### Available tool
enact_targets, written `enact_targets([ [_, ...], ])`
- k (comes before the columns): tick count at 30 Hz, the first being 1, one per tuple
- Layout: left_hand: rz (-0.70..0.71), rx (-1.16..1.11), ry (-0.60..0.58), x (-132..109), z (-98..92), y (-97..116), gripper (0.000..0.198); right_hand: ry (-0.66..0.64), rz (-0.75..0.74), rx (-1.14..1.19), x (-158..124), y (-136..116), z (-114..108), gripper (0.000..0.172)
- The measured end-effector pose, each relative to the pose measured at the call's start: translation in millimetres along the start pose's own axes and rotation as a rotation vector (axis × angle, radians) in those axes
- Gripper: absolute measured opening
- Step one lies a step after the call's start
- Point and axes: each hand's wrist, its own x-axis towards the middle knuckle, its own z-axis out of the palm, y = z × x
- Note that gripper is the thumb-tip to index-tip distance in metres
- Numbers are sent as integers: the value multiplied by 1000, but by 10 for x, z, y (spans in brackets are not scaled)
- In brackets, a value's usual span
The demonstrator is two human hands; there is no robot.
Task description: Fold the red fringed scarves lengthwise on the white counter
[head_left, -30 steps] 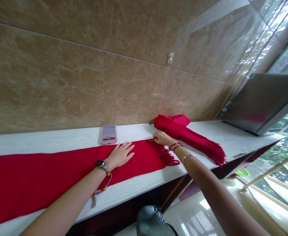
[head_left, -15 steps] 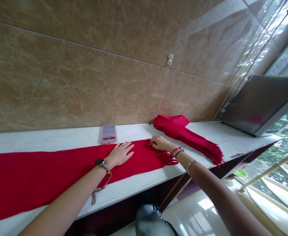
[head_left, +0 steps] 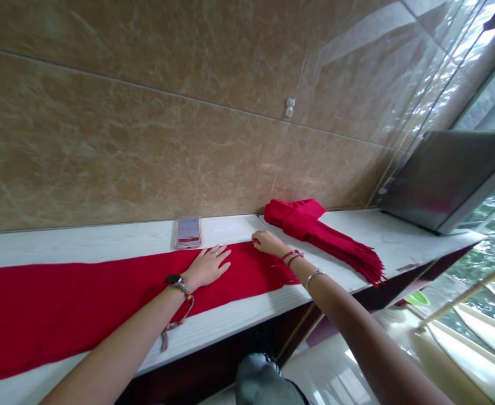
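A long red scarf lies spread flat along the white countertop, its short fringed end to the right. My left hand rests palm down on it with fingers stretched out, pressing no other object. At the far corner of the fringed end, my right hand has its fingers curled closed on the scarf's edge. Part of the fringe is hidden beneath my right wrist. Just to the right, a second red scarf lies folded, its fringe pointing toward the counter's front edge.
A phone lies behind the spread scarf near the brown tiled wall. Toward the right end of the white counter stands a large grey panel-like object by the window. Below the counter, a green basin shows beside a railing.
My right hand has shifted slightly left along the scarf's far edge, and its wrist now covers more of the fringe. My left hand stays flat in place.
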Motion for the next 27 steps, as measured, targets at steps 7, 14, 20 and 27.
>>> enact_targets([
  [7, -3, -8, 2, -8, -12, 5, 47, 51, 145, -36, -404, 412, -136, 24],
  [14, 1, -20, 20, 0, 6, -3, 46, 82, -123, 88, -518, -321, 96, 44],
  [20, 5, -11, 14, -8, -5, -4, 47, -102, 62, 39, -787, 152, 152, 44],
  [27, -4, -18, 22, 4, 18, -12, 45, 7, 17, 45, -497, -182, -5, 49],
])
